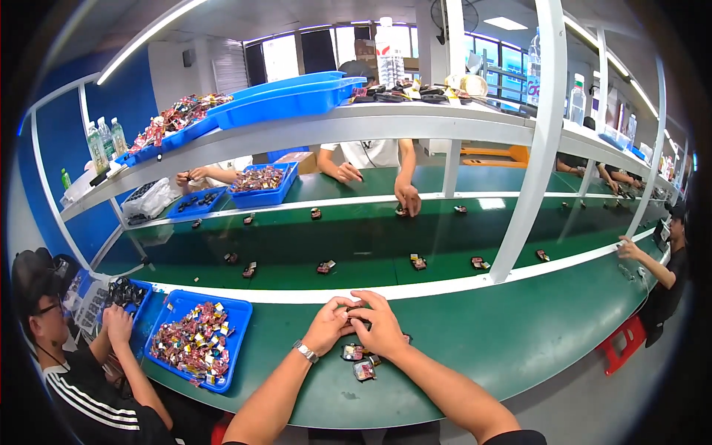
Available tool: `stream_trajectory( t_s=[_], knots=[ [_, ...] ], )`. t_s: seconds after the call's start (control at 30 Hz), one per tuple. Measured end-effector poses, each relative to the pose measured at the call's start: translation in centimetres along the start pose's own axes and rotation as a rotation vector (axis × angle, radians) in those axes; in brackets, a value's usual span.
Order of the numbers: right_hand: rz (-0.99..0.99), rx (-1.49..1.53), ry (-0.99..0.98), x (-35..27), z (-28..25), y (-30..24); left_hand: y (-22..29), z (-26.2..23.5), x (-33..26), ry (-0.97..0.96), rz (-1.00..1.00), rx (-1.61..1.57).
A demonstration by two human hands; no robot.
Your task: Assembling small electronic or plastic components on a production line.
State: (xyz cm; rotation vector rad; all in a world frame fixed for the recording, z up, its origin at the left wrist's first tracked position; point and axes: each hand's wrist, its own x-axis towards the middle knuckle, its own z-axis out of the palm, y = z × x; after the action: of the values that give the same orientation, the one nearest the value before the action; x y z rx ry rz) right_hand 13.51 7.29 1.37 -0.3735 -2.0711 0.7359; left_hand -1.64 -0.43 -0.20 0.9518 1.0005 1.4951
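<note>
My left hand [331, 325] and my right hand [380, 325] meet over the green bench top [482, 334], fingers pinched together on a small dark part [354, 315] held between them. A watch sits on my left wrist. Just below my hands lie two small black-and-red parts [359, 360] on the bench. A blue tray [196, 340] full of small colourful parts stands to the left of my left arm.
A green conveyor belt [356, 252] beyond a white strip carries several small parts. A person sits at my left by another blue tray [127, 295]. Another person across the belt reaches onto it; one more works at far right. White shelf posts [530, 185] hold blue bins overhead.
</note>
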Motion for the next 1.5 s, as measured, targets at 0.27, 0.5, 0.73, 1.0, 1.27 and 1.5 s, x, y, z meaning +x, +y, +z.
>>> stream_trajectory(
  t_s=[0.27, 0.5, 0.73, 1.0, 1.27, 1.5],
  knots=[
    [-0.059, -0.127, 0.082, 0.1, -0.7, -0.3, -0.2, -0.3, -0.1, -0.015, -0.035, -0.043],
    [-0.144, -0.250, 0.104, 0.2, -0.2, -0.4, 0.0, 0.1, 0.0, 0.006, -0.043, -0.075],
    [-0.164, -0.316, 0.079, 0.0, 0.0, -0.2, 0.0, 0.1, 0.0, 0.009, -0.049, -0.068],
    [-0.209, -0.418, 0.083, -0.2, 0.3, 0.6, -0.1, 0.5, 0.1, 0.032, -0.032, -0.031],
    [-0.123, -0.256, -0.004, 0.2, 1.0, 0.5, -0.5, -0.8, 0.1, 0.038, -0.046, -0.094],
    [0.100, -0.436, 0.212, 6.1, -2.2, 10.0, 0.4, 0.1, 0.4, -0.006, -0.025, -0.118]
  ],
)
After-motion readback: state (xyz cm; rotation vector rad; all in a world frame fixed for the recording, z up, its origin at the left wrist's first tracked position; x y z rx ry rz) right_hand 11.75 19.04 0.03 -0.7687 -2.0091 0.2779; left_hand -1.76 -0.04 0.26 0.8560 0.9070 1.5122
